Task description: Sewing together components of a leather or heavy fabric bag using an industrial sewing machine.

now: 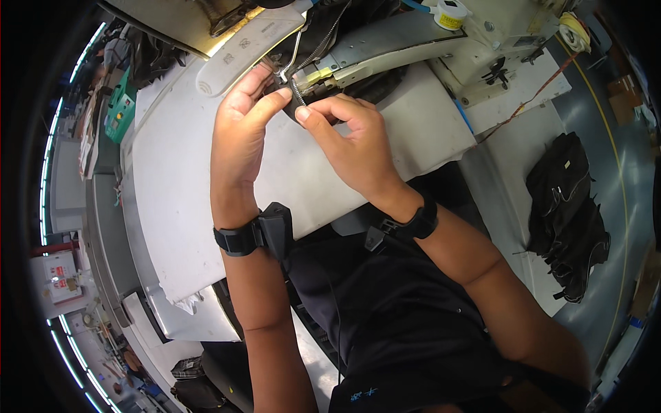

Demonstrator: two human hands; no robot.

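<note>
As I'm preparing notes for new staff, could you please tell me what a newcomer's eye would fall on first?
Probably the left hand and right hand, close together at upper centre, the right one's fingers pinching a toothed strip beside the sewing machine. Next might come the dark garment pile at far right and the green case at upper left.

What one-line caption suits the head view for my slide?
Right hand pinching a zipper-like strip on dark fabric, left hand close beside, at a sewing machine.
</note>
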